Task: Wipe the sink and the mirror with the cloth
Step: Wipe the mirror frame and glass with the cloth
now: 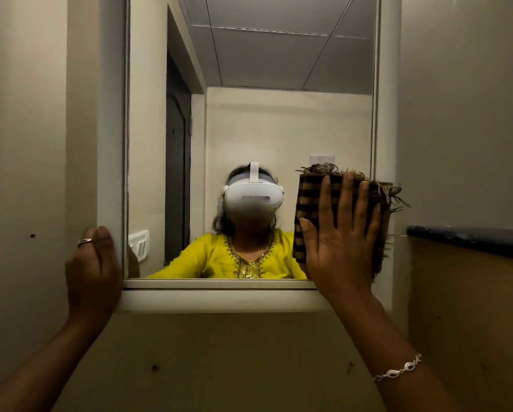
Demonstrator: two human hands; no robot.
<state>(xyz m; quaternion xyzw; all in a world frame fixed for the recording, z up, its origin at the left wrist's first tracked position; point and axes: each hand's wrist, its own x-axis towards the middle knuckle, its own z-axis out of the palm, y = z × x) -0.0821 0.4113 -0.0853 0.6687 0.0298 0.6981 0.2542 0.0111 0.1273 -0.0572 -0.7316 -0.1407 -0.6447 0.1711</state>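
I see the cloth (308,200), folded, brown and black striped with a frayed fringe, lying flat against the lower right corner of the mirror (249,129). Its right edge laps over the pale frame (219,300). My right hand (338,242) lies spread on top of it, the fingers (345,203) straight and a little apart, pressing it to the glass. The fingertips reach almost to the top fringe, and cloth shows on both sides of the hand. A silver bracelet (398,368) sits on that wrist.

My left hand (93,266), wearing a ring (84,241), has its fingers curled round the frame's left side near the bottom corner, gripping it.

The glass reflects a white headset (253,196), a yellow garment (213,257), a switch plate (139,243) and a dark doorway (178,162). A dark-edged ledge (469,237) juts out right of the frame, just beside the cloth.
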